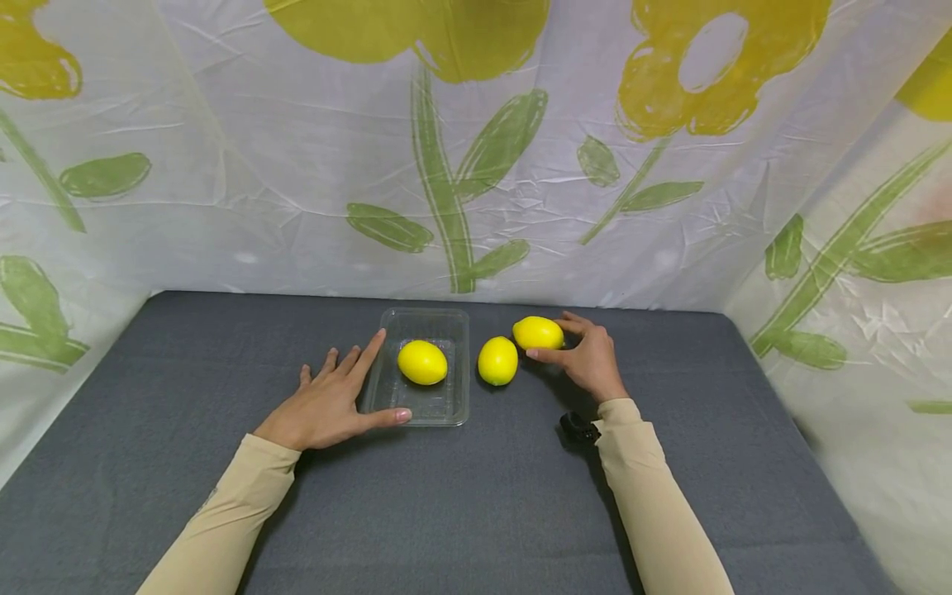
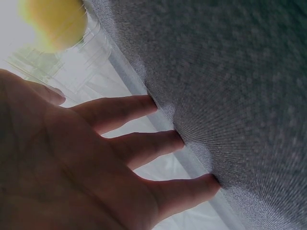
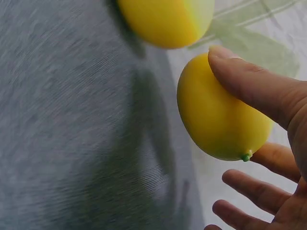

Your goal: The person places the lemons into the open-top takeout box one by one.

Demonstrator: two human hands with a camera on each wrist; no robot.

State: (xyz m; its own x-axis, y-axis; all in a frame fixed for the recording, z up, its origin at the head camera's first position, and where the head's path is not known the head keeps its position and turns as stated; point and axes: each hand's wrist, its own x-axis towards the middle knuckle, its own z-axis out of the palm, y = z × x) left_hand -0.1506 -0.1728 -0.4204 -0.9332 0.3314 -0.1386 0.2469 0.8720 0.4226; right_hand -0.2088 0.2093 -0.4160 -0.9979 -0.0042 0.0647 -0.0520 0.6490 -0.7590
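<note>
A clear plastic tray [image 1: 457, 397] stands on the dark cloth with one yellow lemon [image 1: 422, 363] lying in it. My left hand [image 1: 327, 405] spreads its fingers along the tray's left side, the index finger at the far part of the rim and the thumb over the near left corner. In the left wrist view its other fingertips [image 2: 211, 182] touch the cloth. To the right of the tray, my right hand [image 1: 591, 355] pinches a second lemon [image 3: 225, 112] between thumb and fingers. A third lemon [image 1: 497, 361] sits between the tray and that held lemon.
The dark grey cloth [image 1: 476, 512] covers the table. Behind it hangs a white curtain [image 1: 283, 165] printed with yellow flowers and green leaves, which also runs along the sides. A small black device [image 1: 578, 427] is at the right wrist, by the sleeve cuff.
</note>
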